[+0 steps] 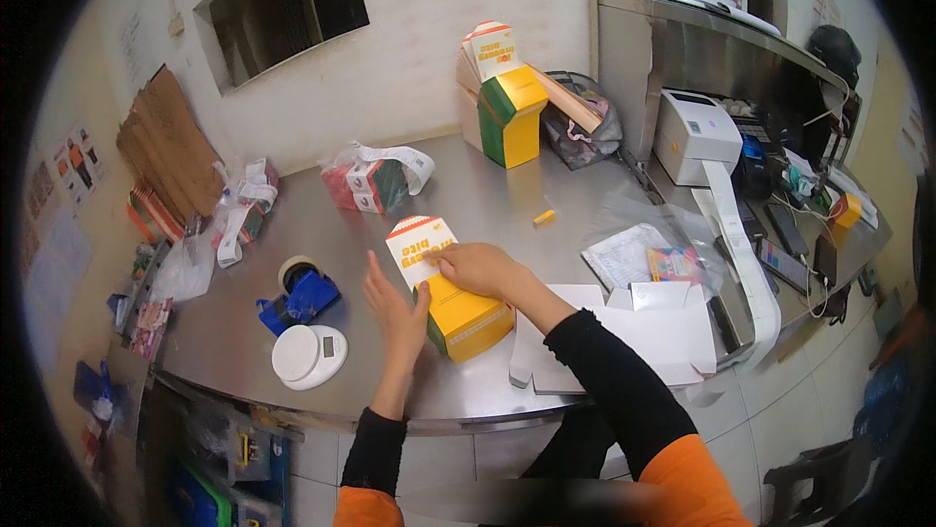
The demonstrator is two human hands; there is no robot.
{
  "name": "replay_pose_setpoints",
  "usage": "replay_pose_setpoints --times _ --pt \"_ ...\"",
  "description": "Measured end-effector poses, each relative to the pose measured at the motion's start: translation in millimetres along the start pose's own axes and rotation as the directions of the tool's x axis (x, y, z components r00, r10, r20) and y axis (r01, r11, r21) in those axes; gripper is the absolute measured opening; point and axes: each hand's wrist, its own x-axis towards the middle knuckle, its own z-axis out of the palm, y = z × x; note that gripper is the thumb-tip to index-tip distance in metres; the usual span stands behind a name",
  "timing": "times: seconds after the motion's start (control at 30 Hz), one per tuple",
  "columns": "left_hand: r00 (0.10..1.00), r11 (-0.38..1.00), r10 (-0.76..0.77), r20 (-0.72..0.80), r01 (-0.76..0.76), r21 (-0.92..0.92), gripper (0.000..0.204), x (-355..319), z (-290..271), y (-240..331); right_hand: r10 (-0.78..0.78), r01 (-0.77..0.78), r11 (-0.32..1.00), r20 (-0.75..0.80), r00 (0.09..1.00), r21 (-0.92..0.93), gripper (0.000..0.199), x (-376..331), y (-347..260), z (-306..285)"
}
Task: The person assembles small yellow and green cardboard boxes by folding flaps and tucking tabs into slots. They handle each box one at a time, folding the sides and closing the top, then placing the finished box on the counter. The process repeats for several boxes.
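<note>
- One yellow-and-green carton [473,317] rests near the middle of the steel worktop [487,205], its white panel [409,236] raised on the far side;
- left grip [395,303] is spread wide beside the carton's left side, seemingly holding nothing; right grip [483,271] lies over the carton, a finger reaching the panel, though how firmly it holds I cannot tell;
- the step looks like folding or pressing the panel; the next move probably calls for steadying the left side;
- yellow upside-down lettering marks the panel; a label strip [736,244] trails from the printer [698,137], far right, its print unreadable.
</note>
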Motion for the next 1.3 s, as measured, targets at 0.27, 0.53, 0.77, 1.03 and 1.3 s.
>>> replay_pose_setpoints --times 0.27,0.53,0.77,1.03,1.3 --pt "0.504 0.952 0.142 0.852 -0.304 0.021 0.052 88 56 -41 0.061 -0.041 0.991 0.155 0.986 -0.131 0.038 7 10 4" --pt "0.487 0.821 -0.012 0.873 -0.494 0.286 0.056 69 105 -75 0.02 -0.075 0.968 -0.226 0.974 -0.24 0.043 -61 -3 -26" --pt "0.603 0.895 0.037 0.797 -0.374 0.242 0.054 64 98 -63 0.12 -0.21 0.971 0.527 0.841 0.116 0.063 -171 -3 -68" --pt "0.71 0.914 0.288 0.643 -0.005 -0.405 0.045 77 76 -78 0.06 -0.194 0.912 0.353 0.934 0.36 0.035 -187 36 -47" --pt "0.679 0.972 0.234 0.695 -0.188 -0.144 0.037 121 16 -27 0.178 -0.154 0.984 -0.443 0.879 0.088 0.01 -215 -28 -69"
